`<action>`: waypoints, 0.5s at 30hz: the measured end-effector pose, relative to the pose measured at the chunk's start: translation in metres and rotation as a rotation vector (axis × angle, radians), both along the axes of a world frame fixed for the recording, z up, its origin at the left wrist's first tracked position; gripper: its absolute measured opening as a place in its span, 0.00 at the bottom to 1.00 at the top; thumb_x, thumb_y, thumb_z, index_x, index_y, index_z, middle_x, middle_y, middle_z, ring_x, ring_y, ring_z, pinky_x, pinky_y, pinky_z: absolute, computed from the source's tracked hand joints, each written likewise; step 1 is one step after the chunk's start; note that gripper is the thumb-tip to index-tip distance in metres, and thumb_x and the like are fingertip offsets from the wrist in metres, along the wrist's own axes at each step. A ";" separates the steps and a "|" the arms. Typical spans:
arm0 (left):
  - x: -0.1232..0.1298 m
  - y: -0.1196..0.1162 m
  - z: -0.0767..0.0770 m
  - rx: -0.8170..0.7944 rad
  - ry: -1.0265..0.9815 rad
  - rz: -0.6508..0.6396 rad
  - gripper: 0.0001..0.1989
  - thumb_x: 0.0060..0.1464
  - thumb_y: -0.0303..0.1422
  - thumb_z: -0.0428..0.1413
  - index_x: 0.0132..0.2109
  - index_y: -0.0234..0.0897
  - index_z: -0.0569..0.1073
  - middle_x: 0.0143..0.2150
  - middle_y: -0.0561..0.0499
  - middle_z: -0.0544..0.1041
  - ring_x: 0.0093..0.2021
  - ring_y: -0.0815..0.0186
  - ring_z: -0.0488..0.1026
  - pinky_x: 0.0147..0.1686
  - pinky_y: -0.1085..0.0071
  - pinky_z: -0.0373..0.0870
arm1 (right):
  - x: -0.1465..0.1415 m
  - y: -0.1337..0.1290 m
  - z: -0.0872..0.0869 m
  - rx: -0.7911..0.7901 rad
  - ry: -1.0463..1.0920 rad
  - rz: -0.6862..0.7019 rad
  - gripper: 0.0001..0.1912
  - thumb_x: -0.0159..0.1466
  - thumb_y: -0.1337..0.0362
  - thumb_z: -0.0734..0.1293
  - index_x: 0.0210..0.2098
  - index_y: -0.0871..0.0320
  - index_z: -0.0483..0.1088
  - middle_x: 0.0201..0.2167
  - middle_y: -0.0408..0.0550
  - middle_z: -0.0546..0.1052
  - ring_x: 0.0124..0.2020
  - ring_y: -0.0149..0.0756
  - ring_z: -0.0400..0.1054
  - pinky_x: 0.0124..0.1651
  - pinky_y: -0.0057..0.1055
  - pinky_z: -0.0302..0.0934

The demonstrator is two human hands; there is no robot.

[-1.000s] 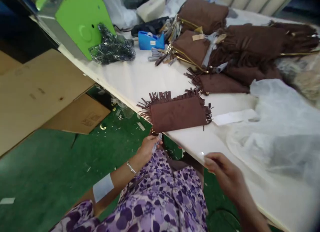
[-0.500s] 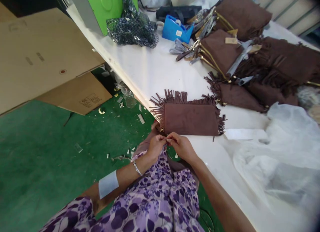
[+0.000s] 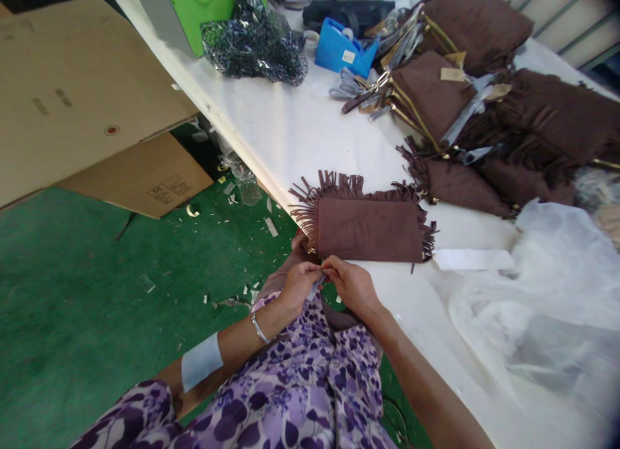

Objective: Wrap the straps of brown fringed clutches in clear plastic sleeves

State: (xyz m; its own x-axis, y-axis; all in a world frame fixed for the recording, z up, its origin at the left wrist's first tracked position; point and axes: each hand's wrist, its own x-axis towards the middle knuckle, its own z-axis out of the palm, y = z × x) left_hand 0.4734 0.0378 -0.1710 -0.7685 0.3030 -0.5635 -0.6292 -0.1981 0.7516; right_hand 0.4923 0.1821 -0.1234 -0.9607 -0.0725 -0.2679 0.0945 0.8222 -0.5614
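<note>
My left hand (image 3: pixel 299 286) and my right hand (image 3: pixel 352 285) meet fingertip to fingertip in front of the table edge, both closed in a pinch. Between them shows a small pale, thin piece of film or paper (image 3: pixel 314 287); its exact kind is unclear. Just beyond my fingers a brown fringed pouch (image 3: pixel 371 229) lies flat at the table's near edge, its fringe spread to the back and sides. A blank white strip (image 3: pixel 475 260) lies beside its right end. On my left forearm sits a pale blue-white rectangular patch (image 3: pixel 202 362).
More brown bags (image 3: pixel 436 93) are heaped at the back right of the white table (image 3: pixel 290 126). A blue tape dispenser (image 3: pixel 345 48) and black bubble wrap (image 3: pixel 254 52) stand farther back. Clear plastic (image 3: pixel 557 274) covers the right side. A cardboard box (image 3: pixel 87 93) stands left, above the littered green floor.
More of the pale piece shows between my fingers, below the left fingertips. My hands stay pinched together in nearly the same place; the view has shifted slightly.
</note>
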 end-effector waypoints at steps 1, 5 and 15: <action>0.000 0.000 0.000 0.007 -0.019 0.001 0.11 0.38 0.34 0.63 0.31 0.32 0.77 0.28 0.45 0.75 0.27 0.65 0.68 0.28 0.71 0.63 | 0.000 0.000 0.001 0.004 0.003 0.003 0.08 0.67 0.63 0.59 0.40 0.50 0.70 0.31 0.41 0.77 0.32 0.32 0.70 0.33 0.25 0.51; 0.000 -0.001 0.004 0.015 -0.065 0.003 0.11 0.37 0.32 0.63 0.31 0.31 0.76 0.29 0.45 0.75 0.27 0.65 0.69 0.28 0.70 0.63 | -0.002 0.000 0.004 0.000 -0.010 0.007 0.07 0.66 0.64 0.59 0.39 0.50 0.69 0.30 0.39 0.77 0.31 0.31 0.70 0.32 0.25 0.51; 0.001 -0.002 0.010 -0.035 0.018 0.014 0.09 0.38 0.33 0.62 0.30 0.33 0.76 0.29 0.47 0.75 0.29 0.64 0.69 0.30 0.71 0.64 | -0.005 0.003 -0.002 -0.043 -0.054 -0.020 0.08 0.64 0.64 0.62 0.43 0.48 0.68 0.28 0.38 0.77 0.30 0.32 0.69 0.31 0.25 0.51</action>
State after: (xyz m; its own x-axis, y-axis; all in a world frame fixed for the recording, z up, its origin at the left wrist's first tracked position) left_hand 0.4743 0.0359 -0.1612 -0.7829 0.2720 -0.5596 -0.6126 -0.1799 0.7696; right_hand 0.4871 0.1855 -0.1256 -0.9463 -0.0662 -0.3166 0.1417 0.7950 -0.5899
